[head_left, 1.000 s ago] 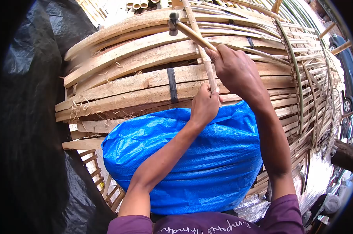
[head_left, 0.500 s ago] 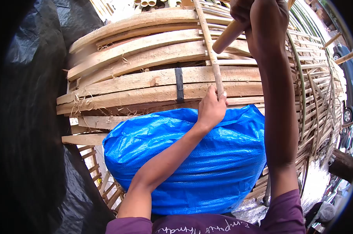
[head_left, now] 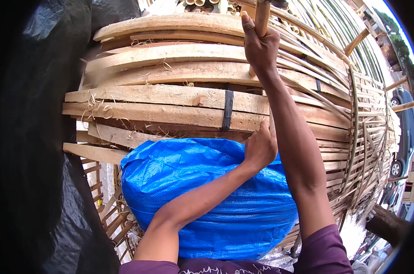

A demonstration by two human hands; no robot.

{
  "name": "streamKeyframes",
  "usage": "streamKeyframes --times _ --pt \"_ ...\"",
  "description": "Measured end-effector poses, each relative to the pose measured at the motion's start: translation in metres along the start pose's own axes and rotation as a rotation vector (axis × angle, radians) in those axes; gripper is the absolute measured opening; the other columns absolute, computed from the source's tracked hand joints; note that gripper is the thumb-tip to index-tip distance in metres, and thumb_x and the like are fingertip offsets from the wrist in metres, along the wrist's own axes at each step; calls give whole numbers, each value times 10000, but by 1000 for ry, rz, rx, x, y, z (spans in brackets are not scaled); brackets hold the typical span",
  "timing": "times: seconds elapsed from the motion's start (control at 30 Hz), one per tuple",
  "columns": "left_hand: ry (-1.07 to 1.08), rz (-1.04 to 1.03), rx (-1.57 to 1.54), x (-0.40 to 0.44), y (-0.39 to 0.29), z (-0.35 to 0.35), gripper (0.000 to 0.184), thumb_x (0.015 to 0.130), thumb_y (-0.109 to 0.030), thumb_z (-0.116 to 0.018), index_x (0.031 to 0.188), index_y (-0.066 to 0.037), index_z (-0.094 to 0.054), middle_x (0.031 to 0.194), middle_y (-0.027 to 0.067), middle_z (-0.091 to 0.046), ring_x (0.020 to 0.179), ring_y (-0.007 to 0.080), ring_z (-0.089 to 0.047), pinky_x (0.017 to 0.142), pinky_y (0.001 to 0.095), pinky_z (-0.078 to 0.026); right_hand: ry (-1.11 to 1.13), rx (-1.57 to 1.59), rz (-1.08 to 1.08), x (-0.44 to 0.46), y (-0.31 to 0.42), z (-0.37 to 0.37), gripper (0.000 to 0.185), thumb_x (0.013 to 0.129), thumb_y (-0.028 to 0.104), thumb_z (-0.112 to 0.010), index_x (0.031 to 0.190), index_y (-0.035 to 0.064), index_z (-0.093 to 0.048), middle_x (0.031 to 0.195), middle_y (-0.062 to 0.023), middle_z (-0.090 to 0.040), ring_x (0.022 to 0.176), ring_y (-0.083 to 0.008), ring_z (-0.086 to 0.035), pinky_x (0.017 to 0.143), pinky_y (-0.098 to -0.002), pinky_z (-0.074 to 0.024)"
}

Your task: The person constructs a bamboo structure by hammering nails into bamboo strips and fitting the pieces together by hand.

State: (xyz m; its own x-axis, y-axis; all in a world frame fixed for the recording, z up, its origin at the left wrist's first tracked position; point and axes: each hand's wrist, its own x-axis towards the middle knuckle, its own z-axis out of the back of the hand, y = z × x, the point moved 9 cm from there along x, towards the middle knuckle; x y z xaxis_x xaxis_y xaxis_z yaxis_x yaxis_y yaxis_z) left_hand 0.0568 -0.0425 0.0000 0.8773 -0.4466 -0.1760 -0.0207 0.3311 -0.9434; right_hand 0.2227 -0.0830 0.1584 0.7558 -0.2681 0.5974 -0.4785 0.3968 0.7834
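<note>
My right hand (head_left: 262,45) is raised at the top of the view, closed around the wooden handle (head_left: 262,19) of a tool that looks like a hammer. Its dark head is mostly cut off by the upper edge. Lower down, my left hand (head_left: 262,147) grips the near end of a thin wooden stick (head_left: 272,122). Most of the stick is hidden behind my right forearm. The left hand is just above a bulging blue tarp bundle (head_left: 207,201). Beyond it lie stacked wooden planks (head_left: 161,96), with a black strap (head_left: 227,109) around two of them.
A black plastic sheet (head_left: 38,150) hangs along the left side. Bamboo slats tied in a lattice (head_left: 369,123) fill the right. Cut bamboo poles (head_left: 200,2) show at the top. A parked car (head_left: 401,132) stands beyond, far right.
My right hand and its tool have moved left, and the forearm now crosses in front of the stick. My left hand has shifted slightly right and down, still on the stick. The view has turned a little.
</note>
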Motion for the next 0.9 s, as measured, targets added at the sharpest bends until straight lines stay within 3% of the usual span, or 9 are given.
streamKeyframes --times 0.17,0.2,0.23,0.37,0.47,0.53,0.77,0.87,0.9 --pt "75 95 -12 7 8 -7 397 949 -335 -489 1148 8 -468 931 315 -652 893 500 -623 809 587 -460 -59 105 60 43 29 12 468 976 292 -585 562 95 -488 460 22 -429 369 -69 -377 377 -251 -274" --pt "35 170 -6 3 7 -1 274 936 -293 -542 1016 -33 -515 828 153 -695 875 373 -664 803 509 -469 -108 214 41 59 59 23 444 974 266 -566 573 98 -482 456 0 -434 370 -87 -390 378 -260 -288" --pt "55 191 -3 -2 5 0 273 935 -291 -542 1023 -33 -518 832 162 -694 880 383 -660 805 514 -467 -244 317 213 101 141 59 378 967 308 -519 614 189 -455 480 78 -333 354 -77 -298 362 -241 -208" --pt "71 196 13 -3 -4 5 289 928 -286 -544 1054 -27 -521 843 213 -683 880 430 -642 800 536 -460 -104 260 562 104 209 90 647 848 759 -432 627 154 -503 474 48 -361 356 -90 -377 345 -267 -326" --pt "32 168 -28 -7 -11 9 305 926 -289 -535 1071 -21 -520 843 251 -670 862 459 -631 783 558 -454 -383 279 -2 50 64 63 463 942 472 -572 603 171 -477 455 53 -381 349 -71 -369 326 -234 -293" --pt "-12 121 -2 -11 -15 7 276 921 -261 -519 1048 -16 -527 815 248 -669 819 463 -633 772 560 -452 -160 122 -131 3 -23 30 444 932 223 -624 533 55 -530 460 11 -456 413 -70 -415 412 -267 -313" --pt "6 120 -136 -4 -16 3 258 966 -266 -477 931 -19 -541 698 137 -673 734 369 -666 727 508 -478 -150 370 -80 74 72 22 387 939 243 -568 583 176 -433 444 48 -363 339 -77 -337 331 -241 -261" --pt "10 111 -130 2 -13 0 328 1002 -335 -448 918 -32 -542 659 110 -656 688 341 -662 703 488 -486 -232 364 300 104 157 60 382 972 351 -520 653 153 -452 491 35 -358 354 -91 -345 352 -224 -276" --pt "6 100 -167 4 -11 -3 329 1007 -334 -445 926 -27 -533 653 108 -647 680 328 -663 691 481 -488 -241 434 169 86 175 56 430 978 415 -503 637 161 -443 477 28 -353 356 -92 -327 352 -220 -279"
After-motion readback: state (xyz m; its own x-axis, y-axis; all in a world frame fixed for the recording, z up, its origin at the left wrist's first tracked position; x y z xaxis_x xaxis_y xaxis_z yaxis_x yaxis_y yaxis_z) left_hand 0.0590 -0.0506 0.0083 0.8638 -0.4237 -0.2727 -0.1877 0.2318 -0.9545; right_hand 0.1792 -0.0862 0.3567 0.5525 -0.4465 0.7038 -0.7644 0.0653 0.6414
